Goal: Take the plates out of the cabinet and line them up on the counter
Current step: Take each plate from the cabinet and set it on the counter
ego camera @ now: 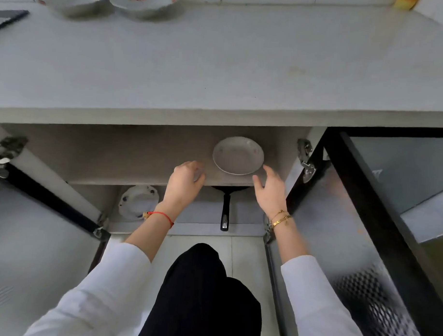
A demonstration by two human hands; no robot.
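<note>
Head view shows two plates (108,3) already on the surface (219,67) above the cabinet (140,152) — both hands, left (186,183) and right (271,192), open and empty beside a shelf plate (238,155), another plate (138,201) below it.

- Two dishes (73,1) (146,1) sat side by side at the tabletop's (219,62) far left.
- A plate (238,155) lay right of centre on the cabinet's upper shelf (115,159).
- Below, another plate (138,202) lay left of a pan (225,213).
</note>
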